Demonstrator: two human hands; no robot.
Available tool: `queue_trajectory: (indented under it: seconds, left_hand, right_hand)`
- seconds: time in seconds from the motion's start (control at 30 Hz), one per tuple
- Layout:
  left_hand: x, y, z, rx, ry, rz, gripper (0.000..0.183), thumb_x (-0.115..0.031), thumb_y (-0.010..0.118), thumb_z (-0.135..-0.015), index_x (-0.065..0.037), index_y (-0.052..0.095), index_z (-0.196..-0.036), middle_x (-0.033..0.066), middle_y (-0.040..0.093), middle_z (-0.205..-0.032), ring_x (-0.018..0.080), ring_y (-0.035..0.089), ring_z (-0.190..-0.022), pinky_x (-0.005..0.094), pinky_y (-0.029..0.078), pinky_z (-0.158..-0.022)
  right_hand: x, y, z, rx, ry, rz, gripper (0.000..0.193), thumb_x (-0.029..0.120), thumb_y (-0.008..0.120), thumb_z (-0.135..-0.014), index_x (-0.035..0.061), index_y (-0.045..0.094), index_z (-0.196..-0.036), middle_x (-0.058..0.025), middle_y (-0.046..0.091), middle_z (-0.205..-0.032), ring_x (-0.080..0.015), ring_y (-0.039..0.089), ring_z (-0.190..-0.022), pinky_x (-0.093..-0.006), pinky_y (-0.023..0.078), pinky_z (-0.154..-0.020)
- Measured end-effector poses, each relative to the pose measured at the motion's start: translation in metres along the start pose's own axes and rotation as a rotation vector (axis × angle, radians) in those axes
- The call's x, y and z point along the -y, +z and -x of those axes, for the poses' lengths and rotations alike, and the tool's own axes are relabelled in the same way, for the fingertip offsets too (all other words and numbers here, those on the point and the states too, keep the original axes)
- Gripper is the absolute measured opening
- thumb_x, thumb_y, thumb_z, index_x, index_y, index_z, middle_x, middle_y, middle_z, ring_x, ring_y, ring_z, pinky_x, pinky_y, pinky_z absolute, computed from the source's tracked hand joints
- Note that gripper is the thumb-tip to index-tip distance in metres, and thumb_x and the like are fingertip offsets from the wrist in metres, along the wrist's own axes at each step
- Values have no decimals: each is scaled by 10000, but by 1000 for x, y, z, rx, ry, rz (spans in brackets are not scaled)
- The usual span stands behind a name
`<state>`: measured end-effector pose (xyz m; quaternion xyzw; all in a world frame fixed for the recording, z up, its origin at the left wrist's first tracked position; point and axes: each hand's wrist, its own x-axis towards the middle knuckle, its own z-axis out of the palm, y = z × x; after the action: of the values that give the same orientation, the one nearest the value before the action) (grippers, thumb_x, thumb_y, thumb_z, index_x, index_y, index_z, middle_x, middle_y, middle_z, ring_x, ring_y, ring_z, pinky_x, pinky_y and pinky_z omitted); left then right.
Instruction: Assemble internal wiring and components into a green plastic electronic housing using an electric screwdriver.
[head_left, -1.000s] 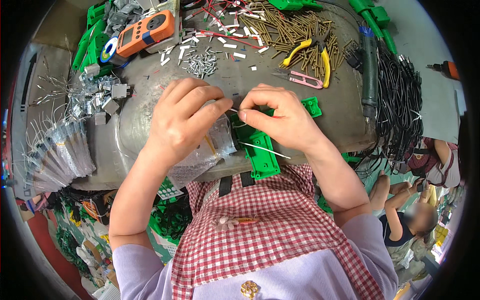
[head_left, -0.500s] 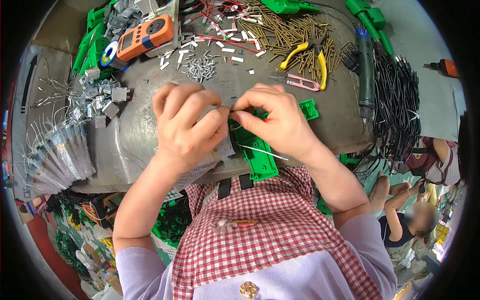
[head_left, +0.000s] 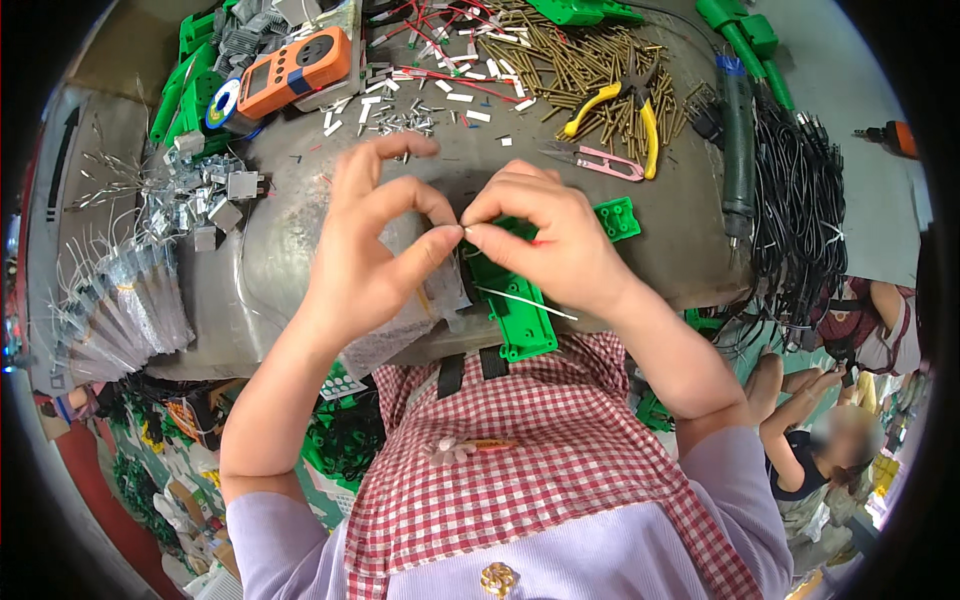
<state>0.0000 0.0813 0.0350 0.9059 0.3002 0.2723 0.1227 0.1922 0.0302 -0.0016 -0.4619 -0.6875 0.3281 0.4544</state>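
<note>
My left hand (head_left: 372, 232) pinches with thumb and forefinger, its other fingers lifted and spread. Tip to tip with it, my right hand (head_left: 548, 228) makes a pinch too. Whatever lies between the fingertips is too small to make out. Under my right hand is an open green plastic housing (head_left: 527, 333), near the table's front edge and partly hidden by the hand. A white wire (head_left: 530, 302) sticks out across the housing, and a bit of red shows beside my right fingers. Below my left wrist lies clear plastic wrapping (head_left: 395, 338).
Yellow-handled pliers (head_left: 650, 130) and pink thread snips (head_left: 608, 163) lie by a pile of brass-coloured rods (head_left: 560, 75). An electric screwdriver (head_left: 735, 150) hangs beside black cables (head_left: 795, 210). At left are an orange meter (head_left: 292, 75), metal boxes (head_left: 215, 195) and bagged parts (head_left: 130, 310). Another person sits at right.
My left hand's upper fingers have uncurled and spread, and its wrist has turned a little. My right hand stays almost still; the housing has not visibly moved.
</note>
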Motion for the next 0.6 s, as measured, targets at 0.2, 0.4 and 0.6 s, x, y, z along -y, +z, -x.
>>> queue_trajectory:
  seconds: [0.2, 0.4, 0.6]
  left_hand:
    - [-1, 14, 20, -9, -577, 719, 145, -199, 654, -838, -72, 625, -775, 120, 580, -1113, 231, 510, -1070, 374, 378, -935]
    - [-2, 6, 9, -136, 34, -115, 123, -177, 723, -765, -97, 629, -776, 111, 561, -1158, 265, 497, -1073, 391, 371, -933]
    - [-3, 11, 25, -38, -602, 762, 147, -210, 655, -849, -81, 623, -787, 117, 576, -1126, 216, 528, -1006, 363, 390, -907]
  right_hand:
    - [2, 1, 3, -63, -40, 133, 101, 167, 679, -791, 86, 625, -817, -11, 621, -770, -184, 561, -813, -351, 349, -817]
    - [3, 2, 2, -36, -53, 87, 93, 138, 684, -773, 93, 621, -825, -10, 597, -788, -185, 559, -840, -355, 337, -829]
    - [2, 3, 4, -109, -176, 329, 94, 160, 679, -778, 112, 604, -808, -4, 595, -779, -183, 553, -867, -387, 313, -844]
